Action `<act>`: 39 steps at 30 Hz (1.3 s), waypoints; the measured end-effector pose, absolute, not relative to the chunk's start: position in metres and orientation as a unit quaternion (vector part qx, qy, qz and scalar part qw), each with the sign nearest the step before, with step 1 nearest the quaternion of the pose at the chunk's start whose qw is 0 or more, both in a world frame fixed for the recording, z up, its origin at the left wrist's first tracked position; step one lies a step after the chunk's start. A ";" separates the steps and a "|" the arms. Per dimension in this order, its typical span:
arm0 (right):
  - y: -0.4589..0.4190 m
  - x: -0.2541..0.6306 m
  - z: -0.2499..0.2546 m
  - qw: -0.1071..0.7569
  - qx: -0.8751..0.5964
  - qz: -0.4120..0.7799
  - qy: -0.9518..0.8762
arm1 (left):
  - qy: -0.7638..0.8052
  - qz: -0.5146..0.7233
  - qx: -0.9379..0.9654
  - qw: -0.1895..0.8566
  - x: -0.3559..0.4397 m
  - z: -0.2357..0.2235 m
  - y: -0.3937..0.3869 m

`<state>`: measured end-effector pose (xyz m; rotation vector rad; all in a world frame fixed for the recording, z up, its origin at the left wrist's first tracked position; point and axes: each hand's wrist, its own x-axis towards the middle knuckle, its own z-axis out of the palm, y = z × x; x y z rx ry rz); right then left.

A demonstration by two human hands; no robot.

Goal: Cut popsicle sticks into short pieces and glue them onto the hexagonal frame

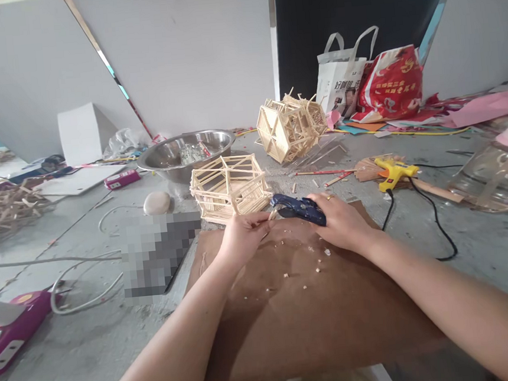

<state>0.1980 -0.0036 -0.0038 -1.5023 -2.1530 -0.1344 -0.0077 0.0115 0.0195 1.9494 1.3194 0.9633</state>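
R grip point(344, 223): clsd rnd blue tool point(299, 209) | L grip point(245, 234): pinching stick point(273, 215) nr tool | frame point(232, 204) just beyond L

A glue gun point(393, 172) and stick frames point(232, 199) show a craft workspace.

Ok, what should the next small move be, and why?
I'd probably squeeze the dark blue tool in the right hand, with the left hand's fingertips clear of it. Its tip sits right by the pale stick piece pinched there, though contact is hard to tell, and short pale bits on the brown board suggest cutting.
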 end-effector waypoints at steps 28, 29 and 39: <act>-0.015 0.183 0.000 0.219 -0.559 -0.140 -0.787 | 0.518 0.328 0.790 -0.018 0.005 0.013 0.001; -0.015 0.182 0.000 0.217 -0.560 -0.141 -0.787 | 0.518 0.327 0.790 -0.022 0.005 0.013 0.001; -0.015 0.183 0.001 0.202 -0.563 -0.139 -0.789 | 0.520 0.318 0.792 -0.022 0.006 0.013 0.001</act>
